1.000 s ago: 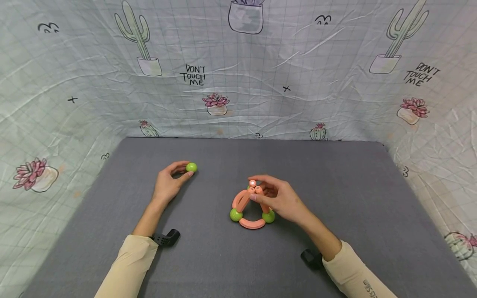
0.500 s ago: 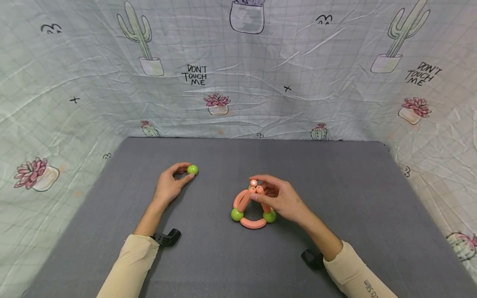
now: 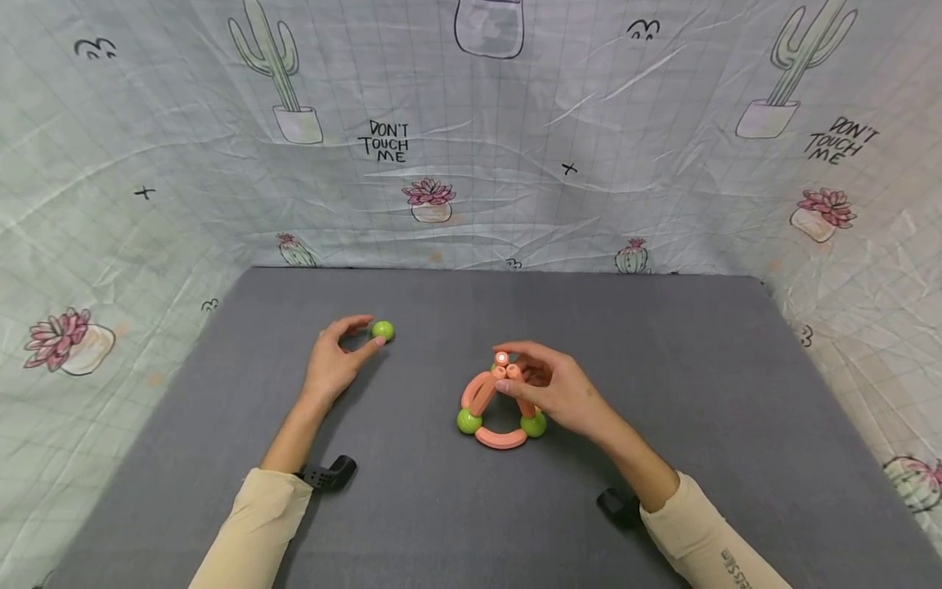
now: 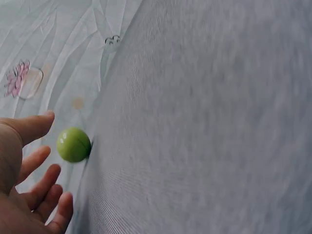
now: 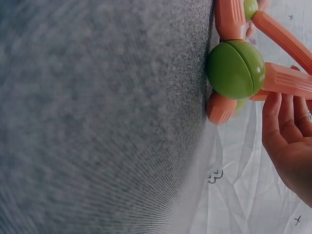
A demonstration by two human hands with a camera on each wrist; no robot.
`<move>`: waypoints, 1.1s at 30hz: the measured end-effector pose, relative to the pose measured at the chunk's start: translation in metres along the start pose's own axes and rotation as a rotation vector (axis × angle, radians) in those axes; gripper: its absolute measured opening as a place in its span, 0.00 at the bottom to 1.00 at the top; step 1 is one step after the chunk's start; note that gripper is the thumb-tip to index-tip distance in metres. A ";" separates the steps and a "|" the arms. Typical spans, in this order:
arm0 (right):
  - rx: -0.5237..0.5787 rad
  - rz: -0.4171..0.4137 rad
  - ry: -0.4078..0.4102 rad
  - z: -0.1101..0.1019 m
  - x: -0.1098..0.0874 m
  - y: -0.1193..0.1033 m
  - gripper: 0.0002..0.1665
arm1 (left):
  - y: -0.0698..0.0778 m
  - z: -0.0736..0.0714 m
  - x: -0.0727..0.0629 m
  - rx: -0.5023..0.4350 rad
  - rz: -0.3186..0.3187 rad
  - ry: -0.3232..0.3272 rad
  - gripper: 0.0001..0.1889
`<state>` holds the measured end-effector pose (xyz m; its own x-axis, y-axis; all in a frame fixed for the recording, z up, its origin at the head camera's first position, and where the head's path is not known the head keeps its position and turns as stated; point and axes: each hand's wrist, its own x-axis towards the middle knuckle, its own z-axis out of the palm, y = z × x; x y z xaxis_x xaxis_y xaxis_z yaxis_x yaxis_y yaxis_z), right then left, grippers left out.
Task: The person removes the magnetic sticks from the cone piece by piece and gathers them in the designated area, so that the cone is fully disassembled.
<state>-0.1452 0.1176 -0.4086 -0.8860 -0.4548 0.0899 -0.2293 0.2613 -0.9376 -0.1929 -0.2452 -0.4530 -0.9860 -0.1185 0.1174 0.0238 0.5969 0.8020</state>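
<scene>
A loose green ball [image 3: 383,330] sits on the grey table at the left, between the spread thumb and fingers of my left hand [image 3: 333,364]. In the left wrist view a gap shows between the ball and the fingertips. My right hand [image 3: 562,393] grips the tops of the orange building rods [image 3: 482,399], which lean together with their ends side by side. These rise from green balls [image 3: 469,421] at the corners of a base joined by curved orange rods [image 3: 500,439]. One rear corner ball is mostly hidden behind the rod tops and fingers.
The grey table [image 3: 441,507] runs back to a printed cloth [image 3: 500,221] hanging behind and at both sides. A black strap device [image 3: 331,473] is on the left wrist, another black device [image 3: 616,507] at the right wrist.
My left thumb and fingers have spread away from the green ball, which they held before; it now rests on the table. My right hand keeps its grip on the rods.
</scene>
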 end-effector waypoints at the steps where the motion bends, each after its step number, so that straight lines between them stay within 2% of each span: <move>1: -0.001 0.000 0.000 0.000 0.000 0.001 0.26 | 0.002 0.001 0.000 0.005 0.008 0.013 0.26; 7: -0.011 0.002 0.017 -0.003 0.000 0.001 0.26 | 0.026 0.008 -0.007 -0.019 0.112 0.071 0.23; 13: -0.019 0.010 0.022 -0.005 -0.002 -0.002 0.25 | 0.049 0.025 -0.023 -0.025 0.233 0.052 0.17; 17: -0.022 0.018 0.014 -0.004 -0.001 -0.002 0.24 | 0.061 0.037 -0.034 -0.028 0.298 -0.018 0.16; 26: -0.027 -0.011 0.007 -0.005 0.000 -0.002 0.23 | 0.083 0.057 -0.054 -0.108 0.394 -0.261 0.12; 29: -0.030 -0.009 0.004 -0.006 0.000 -0.002 0.23 | 0.087 0.061 -0.058 -0.121 0.404 -0.317 0.11; 33: -0.030 -0.007 0.002 -0.006 -0.001 -0.001 0.22 | 0.090 0.065 -0.062 -0.151 0.383 -0.359 0.10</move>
<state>-0.1466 0.1230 -0.4056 -0.8850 -0.4554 0.0973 -0.2476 0.2830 -0.9266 -0.1406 -0.1328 -0.4257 -0.8960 0.3790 0.2315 0.3895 0.4205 0.8194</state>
